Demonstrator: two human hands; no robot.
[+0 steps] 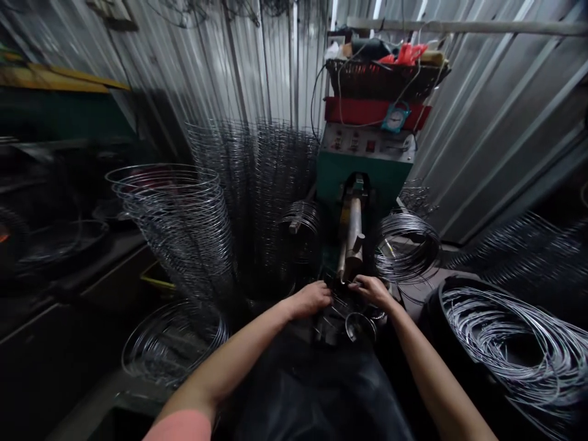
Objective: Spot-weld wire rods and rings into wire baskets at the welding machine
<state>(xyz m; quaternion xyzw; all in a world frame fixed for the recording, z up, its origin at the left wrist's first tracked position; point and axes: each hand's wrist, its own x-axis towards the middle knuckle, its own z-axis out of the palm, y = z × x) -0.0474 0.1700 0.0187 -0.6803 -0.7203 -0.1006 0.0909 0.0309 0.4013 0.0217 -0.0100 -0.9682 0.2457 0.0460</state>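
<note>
My left hand (311, 300) is closed, its fingers curled at the left of the tip of a metal electrode arm (354, 229). On the other side of that tip my right hand (374, 291) is closed in a pinch. Whatever the fingers hold is too small and dark to make out. The arm sticks out toward me from a green machine (333, 174), apparently a spot welder. Just below my hands lie thin wire pieces and a small metal ring (361, 327), above a dark cover over my lap.
Tall stacks of wire rings (184, 214) stand on the left. A wire coil (407, 245) hangs right of the electrode. At right, a black tub (443, 324) holds many wire hoops (505, 331). A basket (386, 76) and a blue clock (395, 117) are atop the machine.
</note>
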